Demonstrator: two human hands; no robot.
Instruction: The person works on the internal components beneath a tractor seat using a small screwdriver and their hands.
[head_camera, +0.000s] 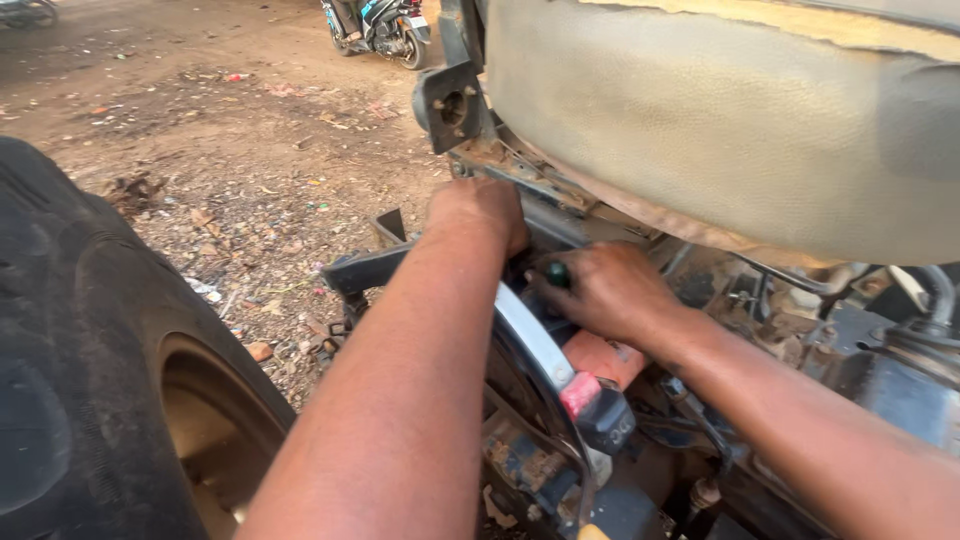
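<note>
My right hand (607, 291) is closed around a tool with a dark green handle (557, 273), pointed down into the machinery under a worn beige seat (730, 130). My left hand (478, 212) reaches past a curved grey metal bar (530, 340) and presses on the rusty frame below the seat; its fingers are hidden behind the frame. An orange-red part (605, 357) sits just under my right hand.
A large black tyre (90, 360) fills the lower left. A black bracket with holes (450, 105) sticks out at the seat's front. Hoses and rusty engine parts (800, 330) crowd the right. Littered dirt ground (250, 170) and a parked motorbike (385, 25) lie beyond.
</note>
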